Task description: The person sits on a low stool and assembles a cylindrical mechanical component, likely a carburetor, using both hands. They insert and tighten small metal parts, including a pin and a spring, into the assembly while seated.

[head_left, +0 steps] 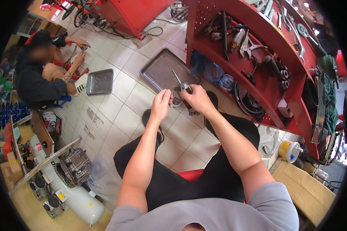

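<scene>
My right hand is closed around a grey metal mechanical part, with a thin straight rod standing out of its far end. The lower end of the part shows below my fingers; the rest is covered by them. Beside it on the left, my left hand is raised with its fingers pinched together. Whatever they hold, if anything, is too small to make out. Both hands are over the near edge of a large dark metal tray on the tiled floor, in front of my knees.
A red tool rack with pliers and wrenches stands close on the right. To the left, a seated co-worker handles something beside a smaller metal tray. A white compressor tank lies at the lower left. A white bucket sits at right.
</scene>
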Available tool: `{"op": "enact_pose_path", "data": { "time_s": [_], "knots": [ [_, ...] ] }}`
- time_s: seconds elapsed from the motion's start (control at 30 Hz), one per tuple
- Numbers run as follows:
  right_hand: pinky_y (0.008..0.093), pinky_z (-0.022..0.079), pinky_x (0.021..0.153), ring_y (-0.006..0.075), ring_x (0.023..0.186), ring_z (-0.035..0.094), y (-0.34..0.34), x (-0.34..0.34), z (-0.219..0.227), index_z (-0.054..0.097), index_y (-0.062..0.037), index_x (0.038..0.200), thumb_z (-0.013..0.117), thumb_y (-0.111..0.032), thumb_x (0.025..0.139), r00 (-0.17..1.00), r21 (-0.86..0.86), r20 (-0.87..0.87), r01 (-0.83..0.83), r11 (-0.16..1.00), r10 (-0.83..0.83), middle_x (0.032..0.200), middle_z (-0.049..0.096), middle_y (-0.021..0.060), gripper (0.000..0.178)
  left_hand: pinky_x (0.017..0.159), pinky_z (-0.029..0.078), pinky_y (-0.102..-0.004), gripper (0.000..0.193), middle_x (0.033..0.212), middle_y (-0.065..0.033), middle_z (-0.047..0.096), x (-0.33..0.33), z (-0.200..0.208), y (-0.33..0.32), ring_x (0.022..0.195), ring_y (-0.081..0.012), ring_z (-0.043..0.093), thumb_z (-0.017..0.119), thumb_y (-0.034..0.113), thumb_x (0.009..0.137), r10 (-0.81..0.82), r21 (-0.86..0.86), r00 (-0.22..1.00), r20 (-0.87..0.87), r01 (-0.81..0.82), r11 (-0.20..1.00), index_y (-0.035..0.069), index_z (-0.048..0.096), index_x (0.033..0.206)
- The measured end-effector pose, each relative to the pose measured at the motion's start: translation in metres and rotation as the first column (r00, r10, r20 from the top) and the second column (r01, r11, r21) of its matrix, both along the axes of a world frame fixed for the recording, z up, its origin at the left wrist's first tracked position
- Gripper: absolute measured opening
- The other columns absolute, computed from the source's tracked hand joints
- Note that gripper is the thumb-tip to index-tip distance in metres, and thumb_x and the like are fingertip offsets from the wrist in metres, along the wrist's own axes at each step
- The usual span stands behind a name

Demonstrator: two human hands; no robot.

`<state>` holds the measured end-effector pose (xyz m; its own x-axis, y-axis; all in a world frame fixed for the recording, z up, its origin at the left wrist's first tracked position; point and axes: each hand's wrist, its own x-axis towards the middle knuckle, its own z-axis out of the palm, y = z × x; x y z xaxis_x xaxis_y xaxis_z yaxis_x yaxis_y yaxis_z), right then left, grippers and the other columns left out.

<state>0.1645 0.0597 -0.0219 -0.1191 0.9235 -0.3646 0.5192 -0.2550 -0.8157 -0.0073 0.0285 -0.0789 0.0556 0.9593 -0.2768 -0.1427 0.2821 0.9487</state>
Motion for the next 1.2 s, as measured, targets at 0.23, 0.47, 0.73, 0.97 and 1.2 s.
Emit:
{"op": "enact_pose_path", "data": {
  "time_s": [0.23,0.47,0.73,0.97,1.2],
  "knots": [
    [0.0401,0.050,0.062,0.0301,0.063,0.066,-0.004,-0.006,0.001,0.061,0.0067,0.075,0.062,-0.033,0.076,0.996,-0.041,-0.076,-0.042,0.998,0.038,0.066,0.063,0.0207,0.040,0.078,0.044,-0.0355,0.034,0.091,-0.0035,0.059,0.010,-0.014,-0.005,0.088,-0.0189,0.057,0.034,0.039,0.102,0.452,-0.478,0.706,0.545,-0.182,0.859,0.011,0.053,0.097],
    [0.0391,0.050,0.066,0.0277,0.067,0.065,-0.016,-0.019,0.005,0.062,0.0062,0.083,0.062,-0.027,0.076,0.994,-0.085,0.052,-0.091,0.992,0.096,0.071,0.064,0.0205,0.034,0.085,0.046,-0.0389,0.036,0.101,-0.0083,0.061,0.038,0.010,-0.012,0.094,-0.0227,0.058,0.032,0.034,0.103,0.603,-0.620,0.598,0.528,-0.214,0.755,0.004,0.052,0.107],
    [0.0460,0.049,0.068,0.0413,0.075,0.063,-0.023,-0.024,0.004,0.061,0.0040,0.082,0.058,-0.024,0.071,0.988,0.005,0.041,-0.149,0.989,0.149,0.073,0.063,0.0254,0.031,0.087,0.047,-0.0374,0.034,0.097,-0.0077,0.063,0.031,-0.002,-0.013,0.092,-0.0221,0.060,0.035,0.031,0.103,0.616,-0.642,0.610,0.498,-0.219,0.735,0.004,0.056,0.104],
    [0.0425,0.050,0.068,0.0350,0.071,0.066,-0.015,-0.019,-0.002,0.061,0.0055,0.082,0.061,-0.023,0.071,0.992,0.011,-0.108,-0.059,0.998,0.060,0.071,0.063,0.0239,0.030,0.081,0.049,-0.0379,0.032,0.092,-0.0084,0.062,0.018,-0.042,-0.011,0.088,-0.0216,0.061,0.039,0.037,0.101,0.607,-0.606,0.621,0.496,-0.253,0.754,0.011,0.053,0.090],
    [0.0299,0.045,0.054,0.0119,0.057,0.055,0.005,-0.001,0.018,0.059,0.0054,0.081,0.060,-0.016,0.077,0.949,-0.061,-0.298,0.091,0.994,-0.105,0.062,0.061,0.0073,0.021,0.069,0.052,-0.0399,0.025,0.083,-0.0119,0.060,-0.005,-0.146,0.005,0.080,-0.0265,0.064,0.043,0.027,0.094,0.625,-0.629,0.741,0.245,-0.369,0.685,0.003,0.047,0.102]
  ]
}}
